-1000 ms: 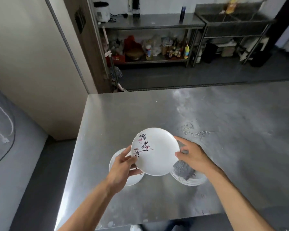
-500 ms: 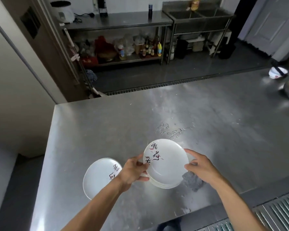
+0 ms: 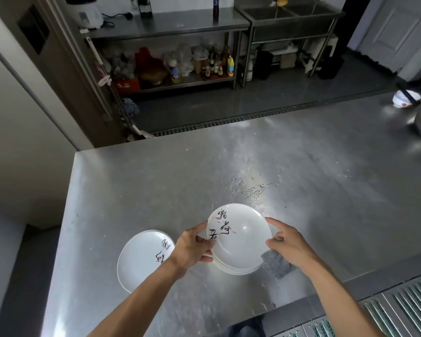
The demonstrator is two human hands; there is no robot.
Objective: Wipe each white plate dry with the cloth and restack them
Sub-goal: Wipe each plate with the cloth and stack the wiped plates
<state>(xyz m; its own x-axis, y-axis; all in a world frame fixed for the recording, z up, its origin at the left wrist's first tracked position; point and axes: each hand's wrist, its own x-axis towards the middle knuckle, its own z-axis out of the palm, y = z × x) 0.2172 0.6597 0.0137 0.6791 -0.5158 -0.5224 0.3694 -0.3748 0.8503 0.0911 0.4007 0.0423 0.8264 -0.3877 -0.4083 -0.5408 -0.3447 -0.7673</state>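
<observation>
Near the front edge of the steel counter (image 3: 156,190), both hands hold the top plate (image 3: 238,237) (white, with brushed lettering) over a stack of plates (image 3: 236,269). The left hand (image 3: 192,246) pinches the left rim, thumb on top and fingers beneath. The right hand (image 3: 287,244) curls its fingers round the right rim. A grey cloth (image 3: 275,263) lies on the counter just beside the stack, under the right hand. A lone plate (image 3: 141,259) rests to the left.
</observation>
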